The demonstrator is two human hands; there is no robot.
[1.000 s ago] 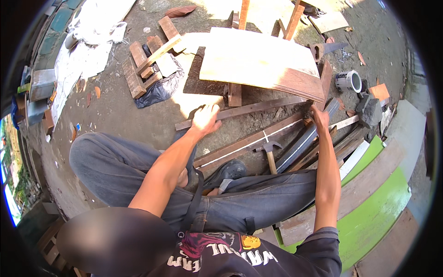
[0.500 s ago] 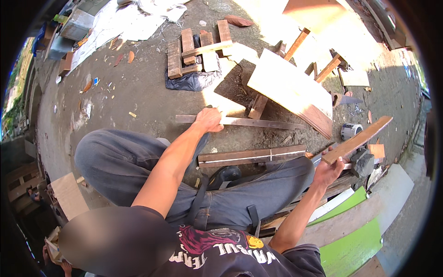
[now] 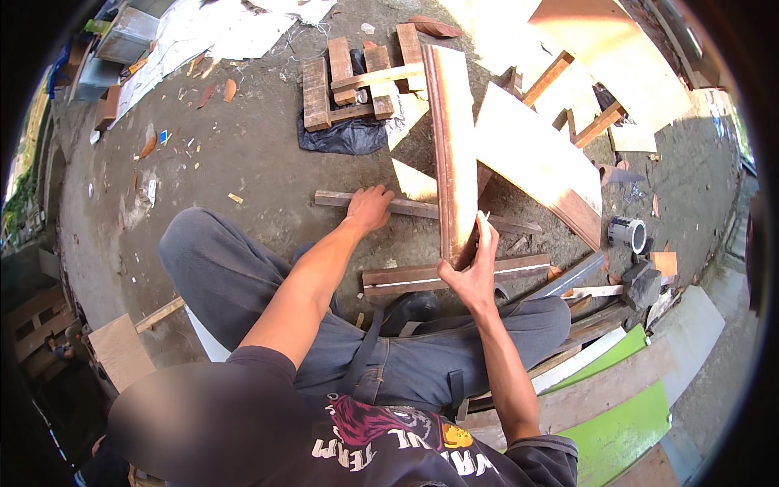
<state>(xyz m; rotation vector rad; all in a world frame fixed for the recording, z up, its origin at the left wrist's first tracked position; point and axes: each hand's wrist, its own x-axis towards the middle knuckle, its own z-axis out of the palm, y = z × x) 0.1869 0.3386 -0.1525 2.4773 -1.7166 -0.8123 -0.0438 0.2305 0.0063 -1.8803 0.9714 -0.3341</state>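
My right hand (image 3: 475, 272) grips the lower end of a wooden board (image 3: 456, 154) with a moulded brown edge, thumb on one side and fingers on the other. The board points away from me and catches sunlight on its face. My left hand (image 3: 371, 208) is closed over a long, narrow wooden strip (image 3: 329, 198) that lies crosswise on the ground. Part of that strip passes behind the raised board. Nearer my legs rests a dark wooden piece (image 3: 398, 280) with a pale line along it.
Wooden blocks (image 3: 316, 96) stand by a black plastic bag (image 3: 342, 136) ahead. A pale panel (image 3: 540, 158) leans to the right, near a grey cylindrical can (image 3: 626, 234) and a dark stone block (image 3: 643, 284). Green boards (image 3: 621, 434) lie at lower right. White sheeting (image 3: 203, 40) covers ground at far left.
My right hand has swung the board from the right to the middle, turning it to point away from me. My left hand stays at the wooden strip, its fingers now spread further over it.
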